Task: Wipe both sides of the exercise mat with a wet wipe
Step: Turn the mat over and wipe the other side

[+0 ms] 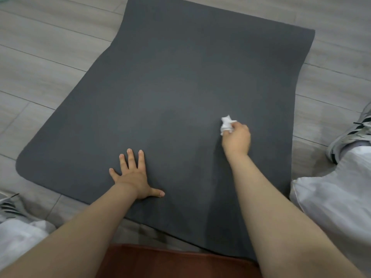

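**Inspector:** Where it lies flat on the grey plank floor, the dark exercise mat shows its near rounded corner at lower left. Hands?

**Assistant:** Left hand pressed flat on the mat near its front edge, fingers spread wide. Right hand curled round a crumpled white wet wipe, wipe touching the mat's right half.

**Inspector:** Surroundings?

**Assistant:** A striped sneaker and light trousers beside the mat's right edge.

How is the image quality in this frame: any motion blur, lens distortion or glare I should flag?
Head view: the right hand and the wet wipe are slightly motion-blurred; the left hand, flat on the mat, is sharper. Wide-angle distortion bows the mat's edges and the floor lines. Lighting is soft and even, without glare.
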A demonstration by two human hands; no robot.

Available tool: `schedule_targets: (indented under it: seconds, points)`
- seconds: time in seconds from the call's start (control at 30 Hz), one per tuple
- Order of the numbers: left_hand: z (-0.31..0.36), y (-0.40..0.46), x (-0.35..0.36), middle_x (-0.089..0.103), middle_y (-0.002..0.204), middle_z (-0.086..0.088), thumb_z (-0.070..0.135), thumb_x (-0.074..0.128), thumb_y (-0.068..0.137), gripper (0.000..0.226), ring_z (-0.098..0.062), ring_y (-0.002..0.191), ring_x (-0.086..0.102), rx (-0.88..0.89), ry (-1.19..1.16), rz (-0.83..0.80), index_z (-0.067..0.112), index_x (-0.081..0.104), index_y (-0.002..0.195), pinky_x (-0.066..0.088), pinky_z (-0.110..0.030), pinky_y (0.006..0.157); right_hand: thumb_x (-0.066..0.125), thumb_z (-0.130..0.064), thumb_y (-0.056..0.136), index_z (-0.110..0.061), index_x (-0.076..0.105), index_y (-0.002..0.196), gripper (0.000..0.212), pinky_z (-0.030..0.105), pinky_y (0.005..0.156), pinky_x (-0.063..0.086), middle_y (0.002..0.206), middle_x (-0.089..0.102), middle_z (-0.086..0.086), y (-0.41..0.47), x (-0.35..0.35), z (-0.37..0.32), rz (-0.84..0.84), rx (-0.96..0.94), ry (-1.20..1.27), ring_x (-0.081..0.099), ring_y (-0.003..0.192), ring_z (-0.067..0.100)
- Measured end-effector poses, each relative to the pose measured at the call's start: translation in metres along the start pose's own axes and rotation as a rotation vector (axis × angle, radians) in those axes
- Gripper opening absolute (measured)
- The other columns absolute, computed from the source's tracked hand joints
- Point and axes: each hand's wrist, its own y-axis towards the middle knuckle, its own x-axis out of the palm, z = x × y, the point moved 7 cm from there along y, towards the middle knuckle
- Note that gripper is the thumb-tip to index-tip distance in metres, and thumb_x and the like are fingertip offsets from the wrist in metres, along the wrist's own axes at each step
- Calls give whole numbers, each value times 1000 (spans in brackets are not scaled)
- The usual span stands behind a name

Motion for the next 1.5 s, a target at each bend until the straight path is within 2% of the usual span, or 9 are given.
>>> schedule_targets:
  seconds: [0.17, 0.27, 0.4, 0.57, 0.83, 0.93, 1.23, 1.37, 1.5]
  points:
    - [0, 1, 0, -41, 155, -10, 82, 72, 57, 153, -35, 146, -30, -16, 12, 9, 21, -38, 146, 4, -65, 118, 53, -3, 88, -7, 69, 111, 28, 38, 86, 45, 113, 60, 19, -111, 96, -144, -444, -531, 91, 55, 99, 38]
    - [0, 1, 0, -41, 155, -9, 82, 72, 57, 154, -35, 146, -30, -14, 4, 14, 22, -37, 146, 4, -65, 118, 52, -6, 88, -10, 66, 111, 28, 36, 86, 41, 113, 57, 15, -97, 102, -124, -511, -623, -92, 51, 100, 35]
    - [-1, -1, 0, -40, 155, -10, 83, 72, 56, 154, -36, 146, -29, 4, -3, 19, 21, -37, 147, 3, -66, 117, 55, -10, 80, -4, 68, 91, 18, 43, 71, 48, 88, 62, 23, -13, 3, 14, -81, -335, -253, 59, 80, 42]
    - [0, -1, -1, -41, 155, -11, 82, 72, 57, 154, -37, 146, -29, 6, -3, 18, 21, -37, 147, 3, -66, 117, 53, -6, 84, 4, 57, 111, 30, 48, 87, 45, 110, 54, 31, 7, -80, 118, 69, 169, -259, 54, 98, 49]
    - [1, -2, -2, -42, 154, -8, 81, 73, 57, 154, -35, 146, -30, -31, 4, -5, 22, -37, 147, 4, -65, 118, 54, -31, 86, -8, 60, 116, 38, 39, 87, 45, 113, 55, 15, -118, 91, -119, -374, -478, -204, 52, 104, 32]
    - [0, -3, -3, -42, 154, -7, 81, 73, 57, 153, -34, 146, -30, -29, 1, -3, 23, -37, 147, 3, -66, 118, 47, -30, 92, -17, 59, 124, 36, 38, 87, 44, 116, 55, 11, -112, 96, -121, -455, -628, -245, 53, 105, 31]
    - [1, -3, -3, -43, 153, -10, 80, 74, 57, 155, -37, 146, -30, -18, 9, -22, 21, -38, 146, 3, -67, 117, 50, -9, 82, -4, 52, 105, 24, 46, 81, 45, 106, 59, 23, -29, -79, 115, 153, 250, -110, 57, 97, 44]
    - [2, -4, -4, -42, 154, -11, 80, 74, 57, 155, -37, 146, -29, -27, 15, -25, 21, -38, 146, 4, -67, 117, 52, -7, 79, -2, 64, 100, 24, 42, 78, 47, 96, 64, 24, -72, 7, -2, 61, -123, -8, 59, 88, 41]
    - [4, -4, -5, -42, 154, -10, 76, 79, 55, 158, -36, 146, -29, -51, -4, -34, 20, -36, 147, 9, -67, 116, 56, -8, 84, -8, 66, 106, 23, 39, 78, 47, 100, 64, 17, -157, 80, -114, -419, -590, -37, 58, 91, 35]
